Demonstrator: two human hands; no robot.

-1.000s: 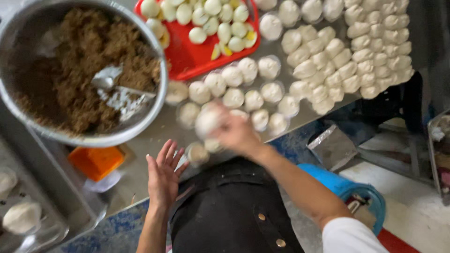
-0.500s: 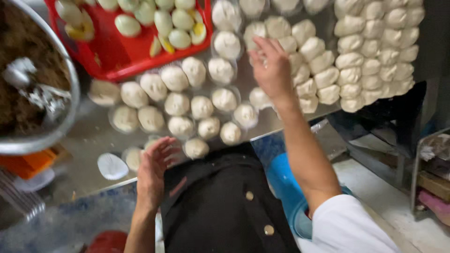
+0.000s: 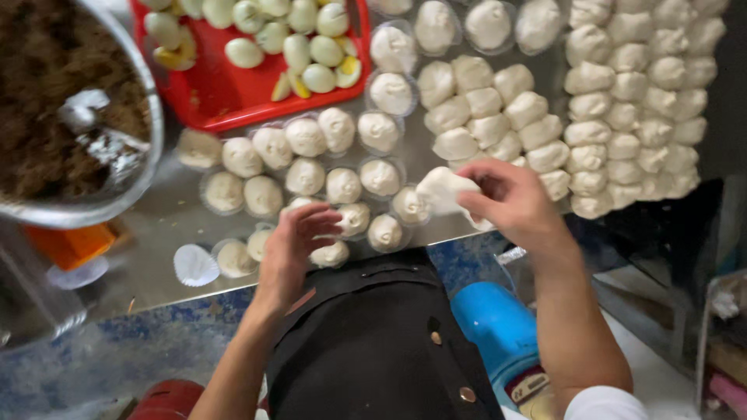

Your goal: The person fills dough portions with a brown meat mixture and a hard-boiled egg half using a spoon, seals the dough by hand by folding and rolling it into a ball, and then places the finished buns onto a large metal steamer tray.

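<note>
My right hand (image 3: 517, 204) holds a lump of white dough (image 3: 445, 190) just above the steel table's (image 3: 156, 218) near edge. My left hand (image 3: 292, 253) hovers over the front row of filled dough balls in paper cups (image 3: 342, 187), fingers curled, touching or nearly touching one; nothing is clearly held in it. A pile of plain dough lumps (image 3: 622, 101) lies to the right of my right hand.
A red tray (image 3: 218, 97) with peeled eggs (image 3: 303, 47) sits at the back. A big metal bowl (image 3: 152, 117) of brown filling (image 3: 47, 93) with a scoop stands at left. An empty paper cup (image 3: 194, 266) lies near the edge. A blue stool (image 3: 498, 327) is below.
My right hand came back from the dough pile toward me, now holding a dough lump. My left hand moved forward over the front row of cups.
</note>
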